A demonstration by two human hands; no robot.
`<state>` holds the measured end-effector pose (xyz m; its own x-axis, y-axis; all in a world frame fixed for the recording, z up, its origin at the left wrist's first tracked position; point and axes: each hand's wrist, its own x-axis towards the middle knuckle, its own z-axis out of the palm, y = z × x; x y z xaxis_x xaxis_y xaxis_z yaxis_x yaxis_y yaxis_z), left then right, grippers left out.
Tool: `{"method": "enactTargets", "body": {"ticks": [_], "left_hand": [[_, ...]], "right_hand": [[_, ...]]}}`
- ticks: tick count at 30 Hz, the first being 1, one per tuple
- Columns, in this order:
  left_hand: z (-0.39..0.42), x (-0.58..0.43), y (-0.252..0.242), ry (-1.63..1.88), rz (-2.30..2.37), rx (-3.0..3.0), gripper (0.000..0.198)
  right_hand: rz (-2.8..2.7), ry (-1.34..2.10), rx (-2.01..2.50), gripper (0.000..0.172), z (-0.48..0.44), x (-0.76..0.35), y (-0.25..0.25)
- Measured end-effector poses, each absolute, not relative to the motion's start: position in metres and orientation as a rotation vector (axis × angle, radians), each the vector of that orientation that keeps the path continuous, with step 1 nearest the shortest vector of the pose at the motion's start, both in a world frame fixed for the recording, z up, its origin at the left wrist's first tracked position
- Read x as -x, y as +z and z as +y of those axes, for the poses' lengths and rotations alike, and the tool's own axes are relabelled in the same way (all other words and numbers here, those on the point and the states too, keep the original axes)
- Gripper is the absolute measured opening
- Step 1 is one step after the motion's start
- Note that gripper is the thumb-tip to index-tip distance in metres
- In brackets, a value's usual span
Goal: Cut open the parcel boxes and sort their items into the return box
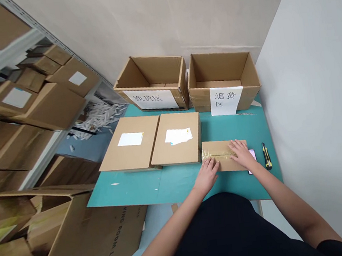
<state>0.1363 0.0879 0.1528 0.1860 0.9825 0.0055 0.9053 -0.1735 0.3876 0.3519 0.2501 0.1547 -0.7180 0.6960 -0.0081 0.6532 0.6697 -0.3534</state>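
Note:
A small cardboard box (226, 164) lies on the teal table, with clear yellowish tape along its middle seam and left end. At its near left corner rests my left hand (207, 175), fingers laid over the edge. My right hand (242, 154) lies on the box's right part with its fingers spread. Partly hidden under my right wrist is a phone (252, 154) with a lit screen. Right of it lies a yellow and black utility knife (267, 156). Two larger closed cartons, one on the left (130, 154) and one nearer the box (177, 152), bear white paper slips.
Two open cartons with handwritten paper signs, left (151, 74) and right (223, 70), stand at the back of the table (129, 192). A shelf (47, 144) of boxes is at left, above a big carton (109, 232) holding several parcels. A wall (316, 83) borders the right side.

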Motion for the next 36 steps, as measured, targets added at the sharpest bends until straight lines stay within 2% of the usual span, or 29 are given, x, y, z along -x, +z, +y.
{"method": "enactTargets", "body": {"ticks": [7,12,20,23,36], "left_hand": [[0.093,-0.136,0.152,0.433,1.833,-2.129,0.060],[0.094,-0.134,0.153,0.351,1.854,-2.166,0.059],[0.094,-0.136,0.158,0.227,1.949,-2.163,0.069],[0.087,-0.134,0.161,0.227,1.920,-2.159,0.066],[0.060,-0.130,0.165,0.353,1.883,-2.143,0.054]], "right_hand": [[-2.702,0.462,1.210,0.047,0.246,-0.357,0.152],[-2.530,0.461,1.382,0.049,0.246,-0.373,0.149],[-2.210,0.788,1.676,0.075,0.246,-0.378,0.139],[-2.160,0.851,1.662,0.075,0.231,-0.382,0.138],[-2.075,0.700,1.553,0.073,0.180,-0.393,0.137]]}}
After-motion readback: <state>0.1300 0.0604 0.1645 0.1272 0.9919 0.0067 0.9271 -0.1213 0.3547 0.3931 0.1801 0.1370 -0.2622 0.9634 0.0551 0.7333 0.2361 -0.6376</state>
